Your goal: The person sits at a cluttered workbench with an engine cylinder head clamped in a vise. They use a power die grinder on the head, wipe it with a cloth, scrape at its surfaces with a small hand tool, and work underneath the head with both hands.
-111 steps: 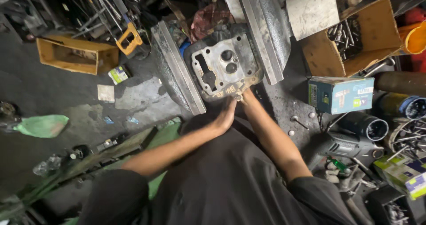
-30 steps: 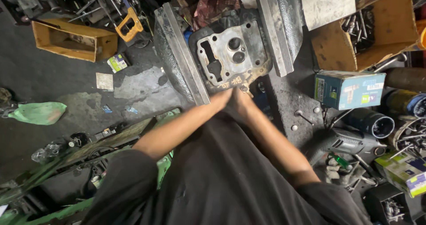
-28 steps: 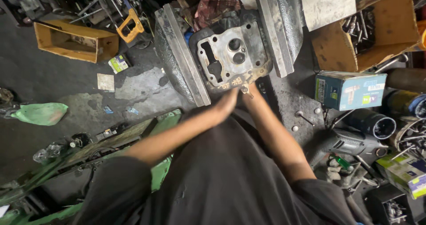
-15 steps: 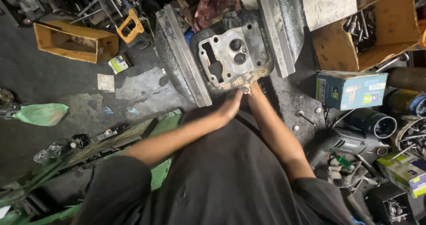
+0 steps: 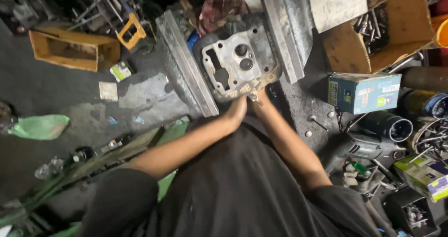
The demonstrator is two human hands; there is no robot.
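Head view, steep look-down; our dark shirt fills the lower middle and hides the floor under it. Far left: one green plastic bag (image 5: pixel 38 126) on the concrete, then one open yellow wooden box (image 5: pixel 73 49), one yellow handle-shaped tool (image 5: pixel 132 32), one small green-and-white packet (image 5: pixel 121 70) and one pale paper square (image 5: pixel 108 91) just beside it. Two grey metal bars flank the work: left bar (image 5: pixel 186 70), right bar (image 5: pixel 285 29), its top cut off by the frame. Between them sits one grey cylinder head (image 5: pixel 237 62), ported face up. Our left hand (image 5: pixel 236 110) and right hand (image 5: pixel 258 99) meet at its near edge, touching it; fingers are bunched together and partly hidden behind each other, so we can't tell what, if anything, they grip. Right side: one cardboard box of bolts (image 5: pixel 391 29), one blue-and-white carton (image 5: pixel 363 92) lying on its side, one dark tube (image 5: pixel 390 125), one grey power drill (image 5: pixel 363 149), one green-and-white carton (image 5: pixel 425 175) cut by the edge. Small parts there too cluttered to count.
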